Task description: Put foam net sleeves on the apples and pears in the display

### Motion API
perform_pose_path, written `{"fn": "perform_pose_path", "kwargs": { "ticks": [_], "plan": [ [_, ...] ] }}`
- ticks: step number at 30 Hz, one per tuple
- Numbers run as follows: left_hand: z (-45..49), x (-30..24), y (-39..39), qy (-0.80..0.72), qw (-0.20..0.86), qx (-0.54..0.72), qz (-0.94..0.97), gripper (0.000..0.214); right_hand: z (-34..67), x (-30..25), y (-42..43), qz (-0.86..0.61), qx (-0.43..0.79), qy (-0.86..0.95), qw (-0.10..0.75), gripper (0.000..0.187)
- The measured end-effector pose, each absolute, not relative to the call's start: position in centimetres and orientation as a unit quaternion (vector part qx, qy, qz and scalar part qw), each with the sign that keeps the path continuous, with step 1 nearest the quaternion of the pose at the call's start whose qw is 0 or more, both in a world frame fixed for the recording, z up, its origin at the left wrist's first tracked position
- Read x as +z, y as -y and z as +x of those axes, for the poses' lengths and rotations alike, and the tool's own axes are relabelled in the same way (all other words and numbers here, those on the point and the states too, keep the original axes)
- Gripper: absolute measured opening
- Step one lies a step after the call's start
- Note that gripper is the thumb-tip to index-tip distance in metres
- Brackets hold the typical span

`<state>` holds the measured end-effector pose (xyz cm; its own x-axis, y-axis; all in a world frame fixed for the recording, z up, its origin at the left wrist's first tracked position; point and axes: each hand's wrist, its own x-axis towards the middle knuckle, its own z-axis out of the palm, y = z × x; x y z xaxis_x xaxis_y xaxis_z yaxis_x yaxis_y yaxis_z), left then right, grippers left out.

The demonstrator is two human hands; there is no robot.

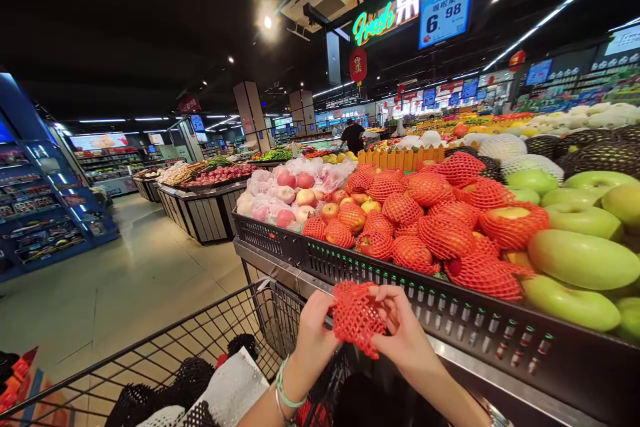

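Between my two hands is a red foam fruit net [357, 319], held in front of the display's black edge. My left hand [316, 328] pinches its left side, and the fingers of my right hand [406, 333] grip the right side. The net looks slack and crumpled, and I cannot see any fruit inside it. Just beyond my hands, apples in red foam nets [445, 237] lie heaped in a black slotted crate [380, 273]. Large green fruits [583, 257] lie on the right of the heap.
A black wire shopping cart [165, 347] stands close at the left, holding black foam nets [187, 380] and a white sheet [235, 387]. Pale-wrapped apples [287, 193] fill the crate's left end. A vegetable stand [205, 203] is across the aisle; a person [353, 137] stands farther back.
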<state>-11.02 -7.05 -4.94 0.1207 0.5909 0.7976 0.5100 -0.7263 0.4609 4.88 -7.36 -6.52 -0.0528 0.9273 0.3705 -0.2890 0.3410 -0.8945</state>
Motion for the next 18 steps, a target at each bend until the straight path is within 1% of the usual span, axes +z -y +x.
{"fn": "perform_pose_path", "kwargs": {
  "ticks": [2, 4, 6, 7, 9, 11, 13, 14, 16, 18],
  "plan": [
    [-10.8, -5.0, 7.0, -0.345, 0.101, 0.579, 0.732, 0.007, 4.9, -6.4, 7.5, -0.286, 0.491, 0.55, 0.611, 0.056],
    [-10.5, -5.2, 7.2, -0.304, 0.177, 0.594, 0.723, 0.009, 5.1, -5.9, 7.6, -0.271, 0.507, 0.571, 0.586, 0.074],
    [-10.1, -5.4, 7.5, -0.277, 0.255, 0.605, 0.702, 0.019, 5.3, -5.5, 7.6, -0.255, 0.533, 0.585, 0.556, 0.095],
    [-9.9, -5.6, 7.6, -0.272, 0.289, 0.62, 0.676, 0.024, 5.3, -5.3, 7.6, -0.245, 0.548, 0.589, 0.541, 0.102],
    [-9.6, -5.9, 7.7, -0.274, 0.342, 0.671, 0.598, 0.032, 5.1, -5.2, 7.6, -0.232, 0.573, 0.591, 0.519, 0.108],
    [-9.4, -6.1, 7.6, -0.278, 0.378, 0.718, 0.515, 0.028, 4.5, -5.3, 7.6, -0.232, 0.585, 0.591, 0.504, 0.107],
    [-9.6, -6.2, 7.3, -0.287, 0.404, 0.731, 0.469, 0.017, 3.8, -5.3, 7.5, -0.246, 0.579, 0.598, 0.496, 0.105],
    [-9.8, -6.1, 7.1, -0.291, 0.411, 0.73, 0.461, 0.017, 3.5, -5.2, 7.3, -0.254, 0.568, 0.61, 0.491, 0.102],
    [-10.4, -5.9, 6.7, -0.293, 0.413, 0.737, 0.446, 0.018, 3.4, -4.3, 6.5, -0.272, 0.513, 0.649, 0.492, 0.087],
    [-11.2, -5.6, 6.4, -0.289, 0.405, 0.765, 0.409, 0.023, 3.6, -2.6, 4.6, -0.293, 0.414, 0.683, 0.526, 0.063]
  ]
}}
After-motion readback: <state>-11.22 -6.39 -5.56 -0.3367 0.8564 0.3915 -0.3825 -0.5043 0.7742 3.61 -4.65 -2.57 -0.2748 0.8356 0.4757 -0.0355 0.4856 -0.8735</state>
